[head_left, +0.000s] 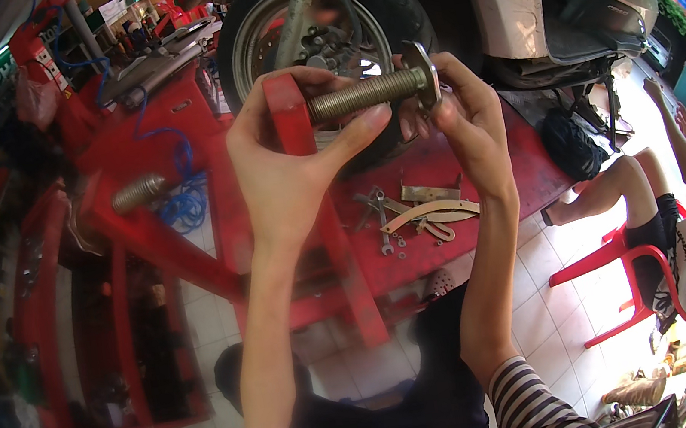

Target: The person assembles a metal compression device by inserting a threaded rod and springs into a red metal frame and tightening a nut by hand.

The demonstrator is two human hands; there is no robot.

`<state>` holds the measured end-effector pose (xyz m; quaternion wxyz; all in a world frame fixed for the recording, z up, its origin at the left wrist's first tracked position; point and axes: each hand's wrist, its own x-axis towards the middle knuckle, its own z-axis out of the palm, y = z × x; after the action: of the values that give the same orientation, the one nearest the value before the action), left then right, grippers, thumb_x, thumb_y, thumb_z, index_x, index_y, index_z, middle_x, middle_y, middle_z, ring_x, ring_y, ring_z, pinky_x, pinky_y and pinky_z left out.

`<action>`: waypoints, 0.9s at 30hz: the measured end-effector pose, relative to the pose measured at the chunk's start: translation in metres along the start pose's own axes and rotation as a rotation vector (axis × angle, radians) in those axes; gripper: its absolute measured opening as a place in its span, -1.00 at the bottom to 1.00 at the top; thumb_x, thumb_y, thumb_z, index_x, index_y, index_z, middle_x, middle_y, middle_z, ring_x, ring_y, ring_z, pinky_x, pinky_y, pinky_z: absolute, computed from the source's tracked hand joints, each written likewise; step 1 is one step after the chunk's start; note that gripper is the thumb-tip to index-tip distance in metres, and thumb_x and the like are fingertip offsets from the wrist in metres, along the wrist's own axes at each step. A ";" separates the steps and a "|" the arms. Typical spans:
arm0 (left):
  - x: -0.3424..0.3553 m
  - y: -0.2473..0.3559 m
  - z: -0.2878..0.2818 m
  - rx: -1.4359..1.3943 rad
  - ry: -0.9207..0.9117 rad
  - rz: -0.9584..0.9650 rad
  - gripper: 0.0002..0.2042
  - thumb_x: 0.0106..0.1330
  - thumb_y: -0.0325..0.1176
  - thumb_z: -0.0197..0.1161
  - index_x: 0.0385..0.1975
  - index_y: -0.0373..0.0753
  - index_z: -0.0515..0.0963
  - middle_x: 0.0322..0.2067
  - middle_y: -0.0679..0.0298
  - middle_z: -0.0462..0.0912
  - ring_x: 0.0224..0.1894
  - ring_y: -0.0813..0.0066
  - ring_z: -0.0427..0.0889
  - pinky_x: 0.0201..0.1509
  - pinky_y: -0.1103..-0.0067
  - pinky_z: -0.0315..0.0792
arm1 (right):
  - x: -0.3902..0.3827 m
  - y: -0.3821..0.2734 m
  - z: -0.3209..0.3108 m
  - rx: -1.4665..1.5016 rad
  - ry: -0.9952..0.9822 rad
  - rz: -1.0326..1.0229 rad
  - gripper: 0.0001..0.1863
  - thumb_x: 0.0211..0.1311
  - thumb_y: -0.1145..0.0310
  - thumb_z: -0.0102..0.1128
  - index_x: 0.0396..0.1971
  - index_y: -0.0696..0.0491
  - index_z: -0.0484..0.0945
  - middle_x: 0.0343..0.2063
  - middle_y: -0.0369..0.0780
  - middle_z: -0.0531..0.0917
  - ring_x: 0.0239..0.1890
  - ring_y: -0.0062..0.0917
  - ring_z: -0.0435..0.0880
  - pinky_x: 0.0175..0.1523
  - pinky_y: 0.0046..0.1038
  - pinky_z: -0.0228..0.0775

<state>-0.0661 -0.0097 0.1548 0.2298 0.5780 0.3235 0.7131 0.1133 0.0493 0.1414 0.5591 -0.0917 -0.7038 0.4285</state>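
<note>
A thick threaded rod (362,96) passes sideways through the top of an upright red metal bar (291,121). My left hand (279,175) is closed about the rod beside the bar, its thumb along the underside and its fingers behind. At the rod's right end sits a flat metal plate (426,77), seen nearly edge-on. My right hand (476,140) grips this plate between thumb and fingers; some fingertips are hidden behind it. Just behind both hands stands a scooter wheel (239,50) with a black tyre.
A red lift platform (487,251) carries wrenches (383,222), a curved beige part (430,213) and small nuts. Another threaded rod (138,191) sticks out of a red frame at left. A blue hose (184,204) lies coiled. At right, a person sits on a red chair (601,266).
</note>
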 end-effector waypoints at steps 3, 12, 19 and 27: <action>-0.003 0.002 -0.001 -0.053 0.003 -0.050 -0.61 0.02 -0.55 0.46 -0.12 -0.37 0.52 -0.24 0.22 0.66 -0.19 0.55 0.64 0.01 0.59 0.50 | 0.003 -0.011 0.012 -0.069 0.119 0.161 -0.64 0.31 0.18 0.18 -0.13 0.19 0.49 -0.58 -0.34 0.54 -0.47 -0.70 0.49 -0.35 -0.67 0.22; -0.008 0.000 0.001 -0.130 0.062 -0.099 -0.61 0.05 -0.57 0.44 -0.10 -0.36 0.50 -0.27 0.20 0.66 -0.20 0.54 0.65 -0.03 0.60 0.53 | -0.003 -0.009 0.020 0.159 0.061 -0.022 -0.47 0.16 0.48 0.32 0.14 0.23 0.40 -0.18 -0.21 0.53 -0.32 -0.55 0.64 -0.10 -0.59 0.47; -0.005 -0.004 -0.004 -0.049 0.011 -0.064 -0.64 0.07 -0.54 0.43 -0.12 -0.36 0.50 -0.28 0.21 0.66 -0.19 0.52 0.65 -0.01 0.57 0.51 | -0.003 0.000 0.001 -0.019 0.020 0.022 -0.33 -0.03 0.71 0.34 0.18 0.25 0.38 -0.17 -0.24 0.52 -0.28 -0.61 0.64 -0.19 -0.62 0.53; -0.006 0.008 0.003 -0.144 0.054 -0.137 -0.67 0.07 -0.48 0.46 -0.18 -0.34 0.52 -0.32 0.26 0.64 -0.25 0.56 0.63 -0.07 0.62 0.48 | -0.003 0.009 -0.013 0.111 -0.058 0.140 -0.29 -0.02 0.40 0.48 0.16 0.22 0.36 -0.33 -0.24 0.59 -0.31 -0.60 0.63 -0.21 -0.60 0.50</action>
<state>-0.0617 -0.0190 0.1572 0.3104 0.5171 0.3163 0.7323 0.1231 0.0594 0.1329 0.5113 -0.0969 -0.6868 0.5074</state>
